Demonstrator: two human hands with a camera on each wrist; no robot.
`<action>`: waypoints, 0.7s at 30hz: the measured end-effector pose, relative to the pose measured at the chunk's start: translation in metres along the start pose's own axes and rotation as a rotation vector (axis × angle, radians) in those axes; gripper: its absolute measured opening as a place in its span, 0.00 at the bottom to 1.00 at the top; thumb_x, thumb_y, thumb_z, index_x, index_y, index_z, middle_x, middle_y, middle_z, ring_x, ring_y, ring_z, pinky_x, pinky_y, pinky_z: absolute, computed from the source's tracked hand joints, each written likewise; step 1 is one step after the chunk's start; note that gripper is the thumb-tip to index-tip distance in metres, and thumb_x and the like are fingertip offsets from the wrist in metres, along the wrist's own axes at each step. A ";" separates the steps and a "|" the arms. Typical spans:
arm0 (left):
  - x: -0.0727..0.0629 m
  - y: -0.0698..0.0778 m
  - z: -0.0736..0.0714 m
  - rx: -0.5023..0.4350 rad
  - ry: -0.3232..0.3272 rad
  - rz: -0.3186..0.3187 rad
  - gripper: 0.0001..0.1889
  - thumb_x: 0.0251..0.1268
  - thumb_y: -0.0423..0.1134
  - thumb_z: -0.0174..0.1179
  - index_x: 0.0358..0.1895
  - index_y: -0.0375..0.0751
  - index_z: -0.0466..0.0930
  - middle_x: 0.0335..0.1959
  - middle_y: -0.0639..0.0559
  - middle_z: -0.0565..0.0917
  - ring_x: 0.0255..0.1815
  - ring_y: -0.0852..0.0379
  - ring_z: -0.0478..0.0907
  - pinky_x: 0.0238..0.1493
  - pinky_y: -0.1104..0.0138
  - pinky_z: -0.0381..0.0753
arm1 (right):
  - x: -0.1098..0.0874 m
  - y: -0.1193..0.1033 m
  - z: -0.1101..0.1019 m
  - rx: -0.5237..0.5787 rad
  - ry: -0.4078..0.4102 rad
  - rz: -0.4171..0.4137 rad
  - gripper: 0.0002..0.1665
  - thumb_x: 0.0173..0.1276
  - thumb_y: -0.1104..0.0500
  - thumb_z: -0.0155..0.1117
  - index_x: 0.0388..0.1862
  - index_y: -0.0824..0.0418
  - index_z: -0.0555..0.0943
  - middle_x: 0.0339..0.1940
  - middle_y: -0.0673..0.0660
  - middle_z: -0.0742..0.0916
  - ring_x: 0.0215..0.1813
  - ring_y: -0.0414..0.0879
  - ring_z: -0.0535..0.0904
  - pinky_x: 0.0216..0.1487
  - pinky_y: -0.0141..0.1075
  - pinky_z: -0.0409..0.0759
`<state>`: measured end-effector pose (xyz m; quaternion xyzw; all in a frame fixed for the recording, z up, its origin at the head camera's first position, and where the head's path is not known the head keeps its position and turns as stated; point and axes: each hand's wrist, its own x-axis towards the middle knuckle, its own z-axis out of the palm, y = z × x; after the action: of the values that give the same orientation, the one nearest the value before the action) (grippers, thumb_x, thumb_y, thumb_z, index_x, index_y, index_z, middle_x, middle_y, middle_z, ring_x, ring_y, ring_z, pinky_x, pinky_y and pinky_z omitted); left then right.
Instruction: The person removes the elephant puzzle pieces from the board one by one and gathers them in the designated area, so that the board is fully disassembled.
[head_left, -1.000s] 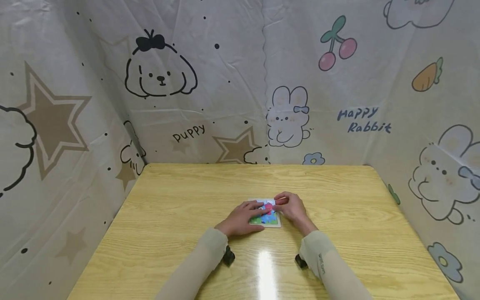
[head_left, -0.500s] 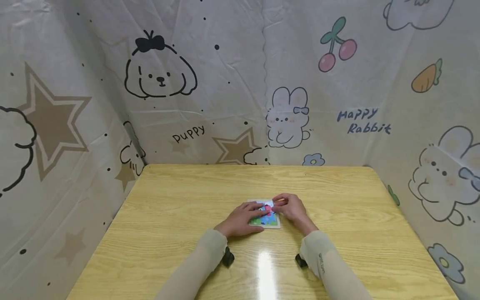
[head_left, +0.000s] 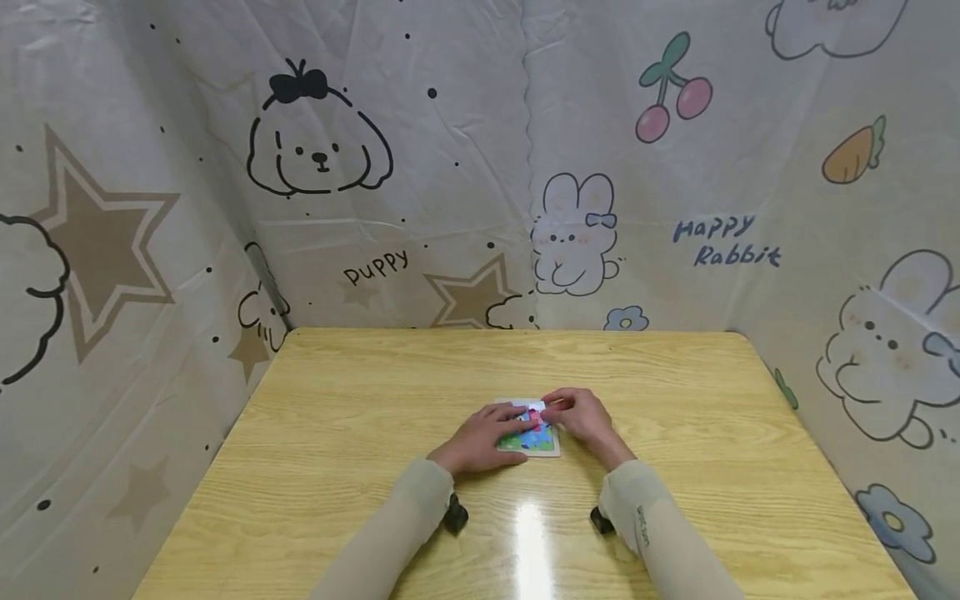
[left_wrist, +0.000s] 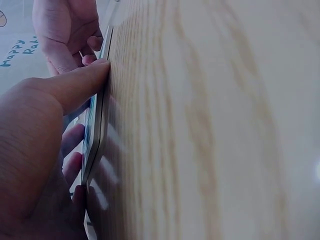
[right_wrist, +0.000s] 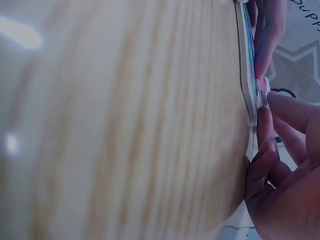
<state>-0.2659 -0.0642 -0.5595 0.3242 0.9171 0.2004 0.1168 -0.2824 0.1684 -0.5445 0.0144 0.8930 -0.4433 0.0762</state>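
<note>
A small square jigsaw puzzle (head_left: 551,453), with a pale frame and a blue and green picture, lies flat on the wooden table. My left hand (head_left: 480,440) rests on its left part, fingers stretched across the picture and thumb along the near edge. At the upper right of the puzzle, my right hand (head_left: 583,418) pinches a puzzle piece (right_wrist: 263,99) between thumb and fingertips. That piece looks pink and whitish and stands a little raised over the board. In the left wrist view the thumb (left_wrist: 82,82) touches the puzzle's side edge. Fingers hide much of the picture.
The wood-grain table (head_left: 360,383) stretches around the puzzle on all sides. Behind and beside it hang printed fabric walls (head_left: 465,167). A black wrist camera (head_left: 455,514) sits under the left cuff, and another black camera (head_left: 601,522) under the right.
My right hand has shifted slightly left over the puzzle, and more of a whitish patch now shows beside its fingertips. The left hand stays nearly still.
</note>
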 end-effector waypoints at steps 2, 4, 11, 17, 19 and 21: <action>0.000 0.000 0.000 -0.006 0.001 0.002 0.34 0.73 0.63 0.58 0.80 0.69 0.63 0.84 0.61 0.59 0.85 0.47 0.53 0.82 0.44 0.55 | 0.000 0.000 0.000 -0.001 0.003 -0.001 0.14 0.67 0.57 0.75 0.51 0.57 0.90 0.42 0.55 0.92 0.46 0.48 0.85 0.44 0.36 0.77; -0.001 0.000 -0.001 -0.006 0.004 0.006 0.34 0.73 0.63 0.58 0.80 0.69 0.63 0.84 0.61 0.59 0.85 0.47 0.53 0.82 0.44 0.55 | 0.000 0.000 0.000 -0.006 0.009 0.001 0.13 0.67 0.56 0.75 0.50 0.57 0.90 0.42 0.55 0.92 0.46 0.48 0.86 0.45 0.37 0.78; 0.000 -0.001 0.000 0.001 0.009 0.014 0.33 0.74 0.62 0.58 0.80 0.68 0.64 0.83 0.60 0.60 0.84 0.47 0.54 0.82 0.44 0.55 | 0.001 0.000 0.001 0.010 0.041 0.023 0.11 0.67 0.56 0.75 0.47 0.57 0.91 0.41 0.56 0.92 0.44 0.48 0.85 0.41 0.34 0.76; 0.002 -0.003 0.002 0.011 0.019 0.028 0.33 0.74 0.62 0.58 0.80 0.68 0.63 0.83 0.58 0.60 0.84 0.46 0.54 0.81 0.43 0.56 | 0.000 0.001 -0.002 0.106 0.045 0.054 0.12 0.69 0.57 0.73 0.49 0.59 0.90 0.43 0.58 0.90 0.38 0.47 0.81 0.35 0.33 0.76; 0.002 -0.003 0.003 0.013 0.016 0.023 0.33 0.74 0.62 0.58 0.80 0.70 0.62 0.84 0.59 0.59 0.84 0.46 0.54 0.81 0.43 0.56 | 0.000 0.001 -0.003 0.125 0.047 0.056 0.12 0.70 0.57 0.72 0.49 0.59 0.90 0.43 0.58 0.90 0.37 0.46 0.81 0.34 0.33 0.77; 0.002 -0.003 0.003 0.014 0.012 0.018 0.34 0.74 0.63 0.57 0.80 0.71 0.61 0.84 0.60 0.59 0.84 0.47 0.54 0.82 0.44 0.56 | 0.000 0.002 -0.004 0.137 0.048 0.053 0.12 0.70 0.57 0.72 0.50 0.60 0.90 0.42 0.58 0.90 0.36 0.45 0.81 0.34 0.33 0.77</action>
<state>-0.2682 -0.0646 -0.5636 0.3318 0.9163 0.1969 0.1074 -0.2827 0.1728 -0.5442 0.0539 0.8615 -0.5007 0.0655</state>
